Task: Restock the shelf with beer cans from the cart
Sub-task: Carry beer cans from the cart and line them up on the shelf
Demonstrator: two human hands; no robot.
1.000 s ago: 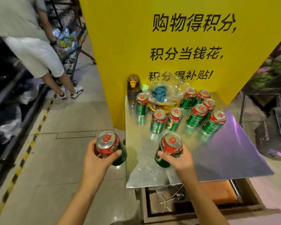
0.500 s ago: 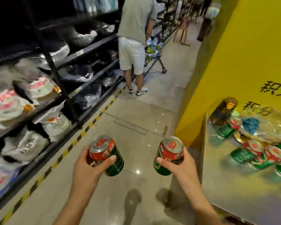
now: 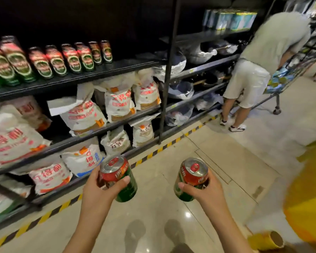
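The left hand [image 3: 98, 190] grips 1 beer can [image 3: 119, 178], with the thumb curled across its red band and the fingers wrapped round the far side. The right hand [image 3: 202, 191] grips a 2nd beer can [image 3: 191, 178] the same way, thumb on the near side. Both cans are red at the top and green at the bottom, tilted a little, with their silver lids showing. They are held up over the shiny floor [image 3: 171, 207], in front of the black shelf [image 3: 77, 78] and lower than it.

On the shelf, to its left end, stands a row of beer cans [image 3: 49, 60] of the same kind, upright and side by side. The right part of that shelf board is bare. Under the shelf, white bags [image 3: 117, 105] with red writing lie on the lower boards. A yellow and black stripe [image 3: 153, 152] runs on the floor along the foot of the shelf. Far along the shelf to the right, another person [image 3: 263, 61] bends over a cart [image 3: 285, 77].
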